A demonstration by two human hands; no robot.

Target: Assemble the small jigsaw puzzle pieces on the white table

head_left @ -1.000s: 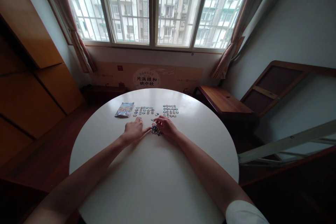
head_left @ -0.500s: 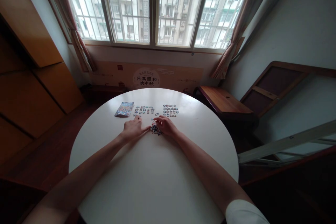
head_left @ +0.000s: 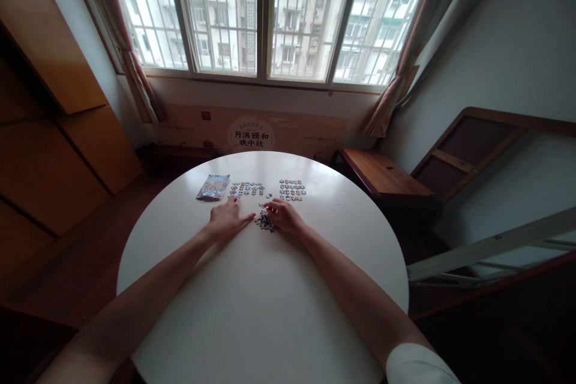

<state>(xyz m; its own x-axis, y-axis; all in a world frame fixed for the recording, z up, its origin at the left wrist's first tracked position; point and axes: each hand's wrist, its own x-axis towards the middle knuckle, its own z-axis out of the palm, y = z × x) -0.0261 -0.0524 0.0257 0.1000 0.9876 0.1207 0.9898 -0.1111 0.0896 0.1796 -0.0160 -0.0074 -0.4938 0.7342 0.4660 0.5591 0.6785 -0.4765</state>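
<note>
A small heap of jigsaw puzzle pieces [head_left: 265,222] lies on the white round table [head_left: 270,300]. My left hand [head_left: 225,216] rests left of the heap, thumb stretched toward it. Its forefinger reaches the lower edge of the left group of laid-out puzzle pieces [head_left: 247,188]; the other fingers are partly hidden. My right hand [head_left: 283,216] is bent over the heap's right side, fingertips drawn together. A puzzle piece [head_left: 261,205] shows right at those fingertips, but what they enclose is hidden. Beyond that hand, a right group of puzzle pieces [head_left: 292,189] lies in rows.
A colourful printed packet [head_left: 213,187] lies left of the laid-out pieces. One loose puzzle piece [head_left: 269,195] sits between the two groups. Behind the table's right side stands a low wooden table [head_left: 382,171]; a wide window [head_left: 265,18] is at the back.
My left hand has drawn slightly left, its thumb coming away from the heap. The heap has spread a little to the left. My right hand has hardly moved.
</note>
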